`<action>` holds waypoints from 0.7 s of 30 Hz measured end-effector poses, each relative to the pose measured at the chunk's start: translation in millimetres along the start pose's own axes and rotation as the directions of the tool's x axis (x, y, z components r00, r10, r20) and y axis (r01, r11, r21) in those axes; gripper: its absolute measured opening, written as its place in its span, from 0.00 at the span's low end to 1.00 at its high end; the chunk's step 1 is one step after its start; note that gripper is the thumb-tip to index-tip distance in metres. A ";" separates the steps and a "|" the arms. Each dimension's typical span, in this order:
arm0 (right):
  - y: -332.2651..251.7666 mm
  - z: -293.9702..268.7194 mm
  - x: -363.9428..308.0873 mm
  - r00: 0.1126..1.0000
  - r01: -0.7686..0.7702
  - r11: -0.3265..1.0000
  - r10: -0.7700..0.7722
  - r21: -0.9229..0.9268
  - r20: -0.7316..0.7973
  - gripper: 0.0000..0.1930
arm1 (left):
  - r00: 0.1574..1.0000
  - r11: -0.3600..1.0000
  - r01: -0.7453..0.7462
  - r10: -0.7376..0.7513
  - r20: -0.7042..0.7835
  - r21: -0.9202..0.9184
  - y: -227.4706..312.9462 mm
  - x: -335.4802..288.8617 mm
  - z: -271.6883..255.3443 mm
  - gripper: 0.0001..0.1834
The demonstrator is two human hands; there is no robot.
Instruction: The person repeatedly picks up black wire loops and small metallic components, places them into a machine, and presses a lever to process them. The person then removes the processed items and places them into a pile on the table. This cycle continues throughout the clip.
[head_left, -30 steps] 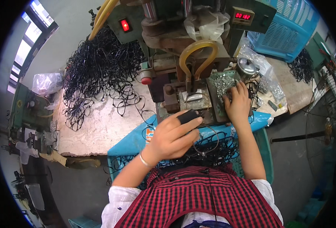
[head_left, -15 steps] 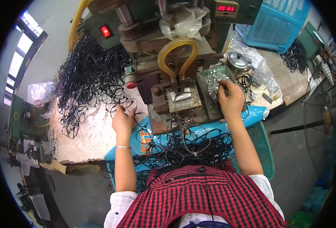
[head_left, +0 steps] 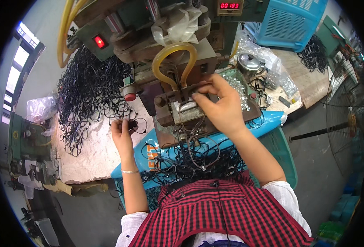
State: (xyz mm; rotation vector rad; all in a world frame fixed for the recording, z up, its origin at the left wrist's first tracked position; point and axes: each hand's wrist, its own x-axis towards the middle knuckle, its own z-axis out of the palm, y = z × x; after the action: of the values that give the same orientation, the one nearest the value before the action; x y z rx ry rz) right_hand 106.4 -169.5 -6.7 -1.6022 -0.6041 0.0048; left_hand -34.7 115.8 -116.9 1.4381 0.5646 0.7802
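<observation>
My left hand (head_left: 123, 133) is closed on a black cord loop (head_left: 141, 125) at the edge of the tangled heap of black cords (head_left: 91, 82). My right hand (head_left: 224, 107) reaches over the press's small metal die (head_left: 186, 106), its thumb and fingers bent together beside it. Whatever its fingertips hold is too small or hidden to make out. A yellowish hose (head_left: 175, 46) arches above the die. Right of the die stands a green tray (head_left: 243, 78) of small shiny metal pieces, partly behind my right hand. More black cord loops (head_left: 190, 154) lie in front of the press.
The green press carries a lit red switch (head_left: 99, 41) and a red counter display (head_left: 229, 6). A red button (head_left: 130, 96) sticks out at its left. A lidded metal pot (head_left: 248, 62) and a blue basket (head_left: 287, 24) stand back right. A fan (head_left: 346, 123) is at the right.
My right hand has moved left from the tray of metal pieces to the die. My left hand has shifted slightly left and down and now pinches a black cord loop.
</observation>
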 end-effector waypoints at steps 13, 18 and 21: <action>-10.3 27.6 -15.7 0.989 -0.136 0.914 0.149 0.382 -0.005 0.29 | 0.760 0.733 -0.601 0.647 0.055 -0.319 157.2 -14.3 90.7 0.08; 6.2 -14.5 -21.9 0.999 0.037 0.997 -0.038 -0.070 -0.012 0.22 | 0.480 0.553 -0.821 0.802 0.356 -0.139 131.7 -51.6 87.4 0.14; 74.1 -61.1 -20.9 0.984 -0.031 0.487 -0.140 -0.873 -0.113 0.14 | 0.229 0.339 -0.939 0.746 0.626 -0.061 125.7 -58.7 99.6 0.09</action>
State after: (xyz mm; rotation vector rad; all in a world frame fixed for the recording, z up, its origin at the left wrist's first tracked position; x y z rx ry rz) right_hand 137.7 -233.9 -74.1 -2.5604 -0.5421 -0.5885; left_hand -13.5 2.1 8.6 2.2285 -0.7727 1.0634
